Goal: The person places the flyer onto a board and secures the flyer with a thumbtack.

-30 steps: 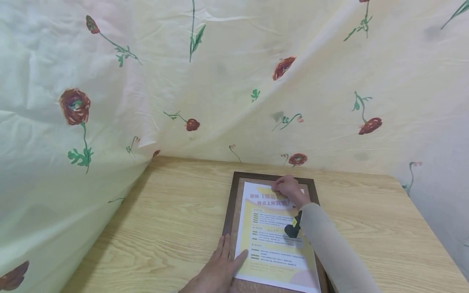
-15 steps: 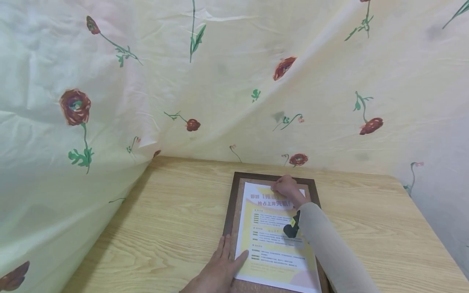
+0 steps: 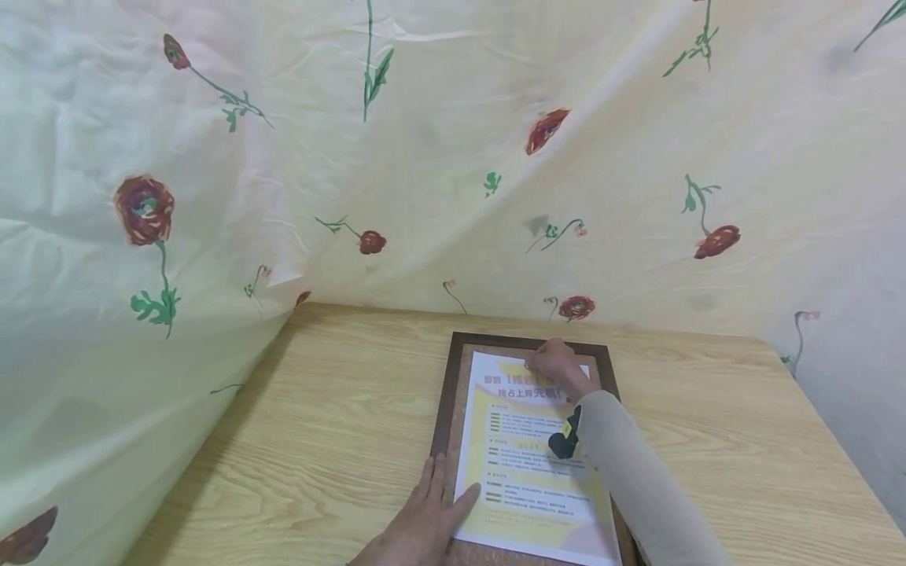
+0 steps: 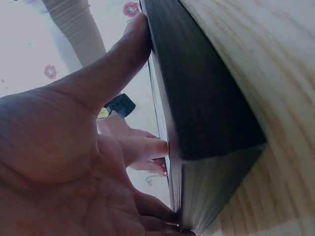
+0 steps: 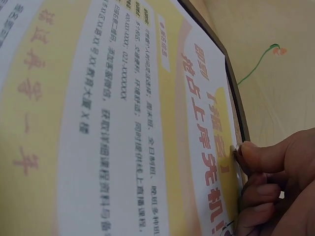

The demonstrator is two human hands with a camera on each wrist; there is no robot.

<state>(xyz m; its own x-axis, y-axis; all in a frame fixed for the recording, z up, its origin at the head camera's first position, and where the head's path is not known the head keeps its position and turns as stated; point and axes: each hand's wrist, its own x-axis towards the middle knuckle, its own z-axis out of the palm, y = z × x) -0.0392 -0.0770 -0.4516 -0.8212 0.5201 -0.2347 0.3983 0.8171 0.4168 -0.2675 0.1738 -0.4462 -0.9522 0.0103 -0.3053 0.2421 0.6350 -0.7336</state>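
Note:
A cork board with a dark brown frame (image 3: 444, 401) lies on the table, and a printed yellow-and-white sheet (image 3: 524, 503) covers most of its cork. My right hand (image 3: 557, 366) is at the sheet's top edge, thumb and finger pinching a small shiny thumbtack (image 5: 239, 147) against the paper; the fingers hide much of it. My left hand (image 3: 421, 511) rests along the board's lower left side. Its fingers lie straight on the dark frame and the thumb reaches the sheet's left edge. In the left wrist view the frame's thick edge (image 4: 206, 88) stands beside the palm.
The board lies on a light wood-grain table (image 3: 340, 424). Behind and to the left hangs a pale cloth (image 3: 425, 157) with red flowers, meeting the table's back edge. A black device (image 3: 564, 442) with a yellow label sits at the right wrist, over the sheet.
Almost nothing differs. The right hand stays at the sheet's top edge with only slight shifts of its fingers, and the left hand keeps its place on the frame.

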